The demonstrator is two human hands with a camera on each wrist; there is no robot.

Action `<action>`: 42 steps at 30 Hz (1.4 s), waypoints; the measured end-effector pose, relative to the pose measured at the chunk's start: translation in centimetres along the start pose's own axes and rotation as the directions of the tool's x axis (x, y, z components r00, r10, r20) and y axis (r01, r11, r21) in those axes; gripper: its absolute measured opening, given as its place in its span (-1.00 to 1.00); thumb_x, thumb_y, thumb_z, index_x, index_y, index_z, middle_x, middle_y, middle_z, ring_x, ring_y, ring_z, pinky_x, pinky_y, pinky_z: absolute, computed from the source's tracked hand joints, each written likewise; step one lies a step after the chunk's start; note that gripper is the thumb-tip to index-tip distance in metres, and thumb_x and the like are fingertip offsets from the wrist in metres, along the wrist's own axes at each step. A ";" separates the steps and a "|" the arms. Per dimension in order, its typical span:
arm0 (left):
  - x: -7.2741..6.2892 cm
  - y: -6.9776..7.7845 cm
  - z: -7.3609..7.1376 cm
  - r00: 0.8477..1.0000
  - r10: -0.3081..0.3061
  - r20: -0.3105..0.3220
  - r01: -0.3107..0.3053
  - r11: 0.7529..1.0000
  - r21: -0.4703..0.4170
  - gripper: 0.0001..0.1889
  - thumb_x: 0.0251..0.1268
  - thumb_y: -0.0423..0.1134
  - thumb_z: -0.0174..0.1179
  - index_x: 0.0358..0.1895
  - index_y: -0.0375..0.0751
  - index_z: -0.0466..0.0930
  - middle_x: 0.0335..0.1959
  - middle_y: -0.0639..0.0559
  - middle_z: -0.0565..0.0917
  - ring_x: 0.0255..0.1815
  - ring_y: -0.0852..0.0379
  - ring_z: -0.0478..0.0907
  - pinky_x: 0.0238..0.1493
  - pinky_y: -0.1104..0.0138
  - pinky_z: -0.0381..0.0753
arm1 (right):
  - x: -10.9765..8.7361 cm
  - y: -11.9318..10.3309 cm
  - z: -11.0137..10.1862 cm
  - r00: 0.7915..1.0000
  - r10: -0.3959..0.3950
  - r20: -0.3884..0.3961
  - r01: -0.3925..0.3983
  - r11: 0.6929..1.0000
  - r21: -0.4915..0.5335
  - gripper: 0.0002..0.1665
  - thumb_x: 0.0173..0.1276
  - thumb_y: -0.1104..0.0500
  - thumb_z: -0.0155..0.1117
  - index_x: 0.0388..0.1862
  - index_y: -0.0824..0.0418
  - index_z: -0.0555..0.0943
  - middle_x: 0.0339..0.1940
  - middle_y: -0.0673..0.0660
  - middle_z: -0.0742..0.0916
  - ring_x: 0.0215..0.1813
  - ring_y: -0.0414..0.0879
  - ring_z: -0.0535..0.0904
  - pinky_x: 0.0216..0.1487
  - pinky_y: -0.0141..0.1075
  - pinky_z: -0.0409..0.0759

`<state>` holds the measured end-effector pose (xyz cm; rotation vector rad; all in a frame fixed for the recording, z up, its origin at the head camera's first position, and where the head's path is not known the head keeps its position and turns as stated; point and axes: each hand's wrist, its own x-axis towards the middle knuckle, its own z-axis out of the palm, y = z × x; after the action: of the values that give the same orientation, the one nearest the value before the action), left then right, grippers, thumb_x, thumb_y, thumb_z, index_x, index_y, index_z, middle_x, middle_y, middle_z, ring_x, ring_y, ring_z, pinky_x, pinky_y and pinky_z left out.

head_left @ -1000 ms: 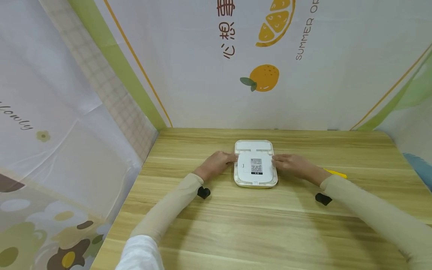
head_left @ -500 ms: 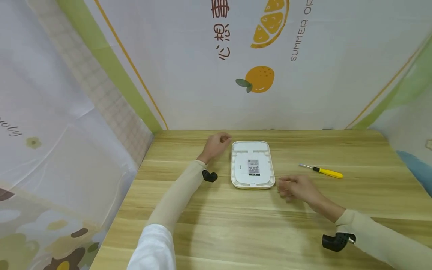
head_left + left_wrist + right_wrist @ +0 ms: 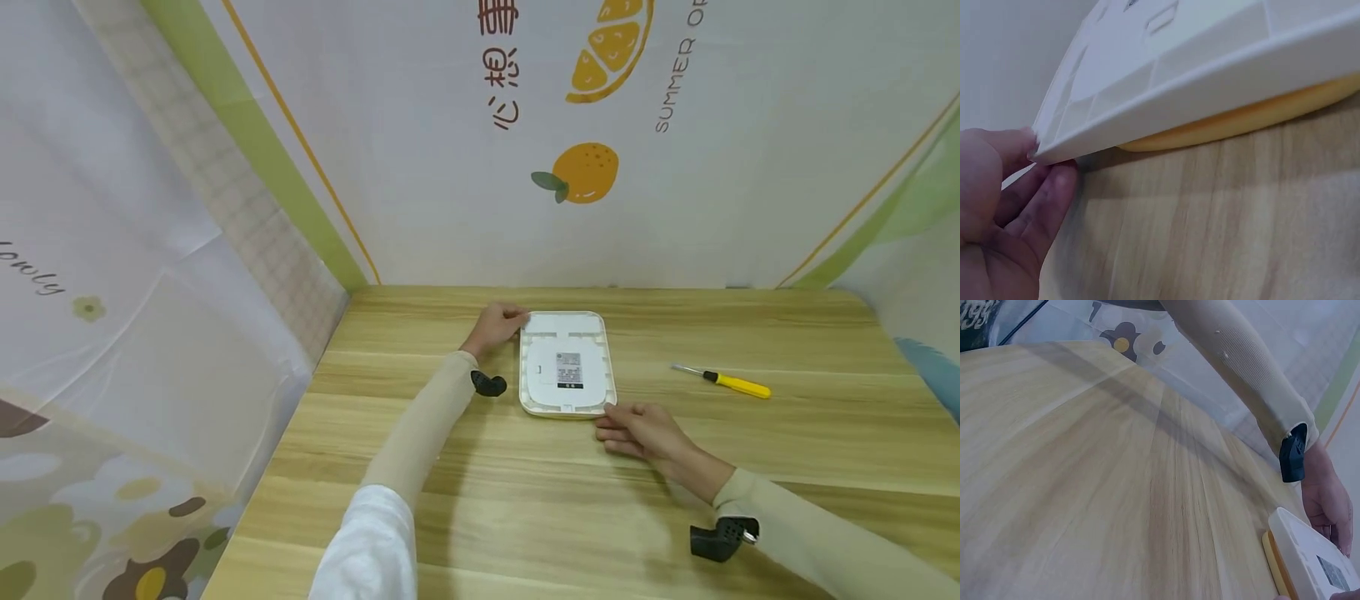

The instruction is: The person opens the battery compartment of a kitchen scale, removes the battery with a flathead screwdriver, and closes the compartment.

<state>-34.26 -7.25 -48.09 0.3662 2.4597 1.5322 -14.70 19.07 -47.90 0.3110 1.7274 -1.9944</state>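
Note:
A white plastic device, a rounded rectangle, lies on the table with its printed label facing up. Beneath it a yellow rounded part shows in the left wrist view, raising the white rim off the wood. At the far left corner my left hand pinches the rim, thumb above and fingers below. My right hand grips the near right corner, its thumb on the rim. Only slivers of its fingertips appear in the right wrist view, at the bottom edge.
A screwdriver with a yellow handle lies to the right of the device on the wooden table. A printed cloth hangs behind the table's far edge, and more patterned cloth hangs at the left.
Both hands have left the device's sides. The left has moved to the far left corner, the right to the near right corner, and both now hold it. The screwdriver has come into fuller view.

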 end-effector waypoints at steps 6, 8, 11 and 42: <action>-0.3 0.0 0.0 1.000 0.005 -0.013 -0.005 1.000 0.005 -0.69 0.54 -0.24 0.20 0.16 -0.35 0.69 0.08 -0.22 0.73 0.01 -0.03 0.72 -0.07 0.35 0.81 | 0.3 -0.1 0.1 1.000 0.000 -0.026 0.001 0.999 0.045 -0.54 0.61 0.24 0.14 0.28 0.58 0.41 -0.20 0.13 0.82 -0.19 -0.16 0.78 -0.11 -0.36 0.82; -0.5 0.0 -0.1 1.000 -0.001 -0.022 0.001 1.000 -0.016 -0.69 0.54 -0.25 0.20 0.18 -0.35 0.68 0.10 -0.23 0.72 0.03 -0.03 0.71 -0.04 0.34 0.81 | 0.4 -0.2 -0.1 1.000 0.004 -0.030 -0.002 0.999 0.052 -0.58 0.60 0.24 0.16 0.24 0.55 0.45 -0.23 0.12 0.82 -0.21 -0.16 0.78 -0.12 -0.36 0.83; -0.9 0.0 -0.2 0.999 -0.027 -0.034 0.024 0.997 -0.074 -0.67 0.53 -0.26 0.21 0.21 -0.35 0.66 0.11 -0.23 0.71 0.04 -0.03 0.72 -0.02 0.33 0.81 | 0.6 -0.5 -0.6 0.999 0.007 -0.036 -0.005 0.999 0.048 -0.60 0.58 0.24 0.18 0.22 0.51 0.49 -0.25 0.11 0.83 -0.23 -0.17 0.78 -0.14 -0.36 0.83; -9.6 -1.4 1.1 0.951 -0.252 -0.179 0.108 0.814 -0.571 -0.73 0.36 -0.46 0.31 0.02 -0.51 0.49 -0.16 -0.26 0.72 -0.32 0.14 0.75 -0.11 0.38 0.83 | 6.7 -6.0 -4.5 0.951 -0.170 -0.258 0.076 0.938 -0.338 -0.45 0.54 0.20 0.25 0.34 0.55 0.48 -0.44 -0.06 0.76 -0.40 -0.29 0.73 -0.22 -0.35 0.83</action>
<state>-24.97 -9.98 -49.28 -0.1746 1.9808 2.2054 -24.02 22.64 -46.67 0.3978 2.2729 -1.7710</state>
